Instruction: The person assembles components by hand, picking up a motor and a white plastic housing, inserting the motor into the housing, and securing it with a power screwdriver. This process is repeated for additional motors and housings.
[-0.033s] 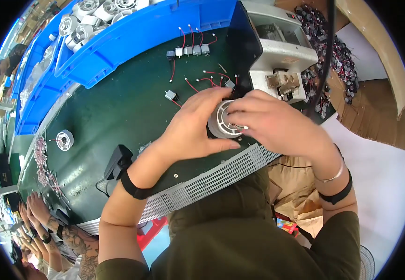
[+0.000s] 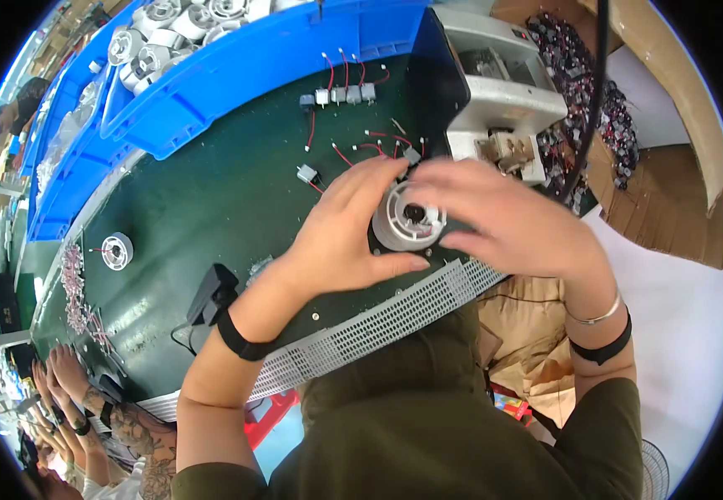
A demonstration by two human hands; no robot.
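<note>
A round white plastic housing (image 2: 396,236) stands on the green bench with its ribbed opening facing up and a dark round part in the middle. My left hand (image 2: 349,221) curls round its left side, thumb near and fingers at the far side. Over the housing's right edge hovers my right hand (image 2: 503,217), its fingers apart, slightly smeared by motion, and nothing seen in them. Just beyond the hands lies a small motor (image 2: 412,156) among red wires. Another small motor (image 2: 306,173) rests to the left of my left hand's fingers.
Several small motors (image 2: 353,94) with red leads stand in a row. A blue bin (image 2: 170,133) holds white housings. A grey machine (image 2: 503,108) stands at the right. Farther left are another white housing (image 2: 116,251), wire leads (image 2: 74,287) and a co-worker's tattooed arm (image 2: 140,429).
My right hand has lifted off the housing's top and its fingers have spread, so the dark centre shows. My left hand stays round the housing.
</note>
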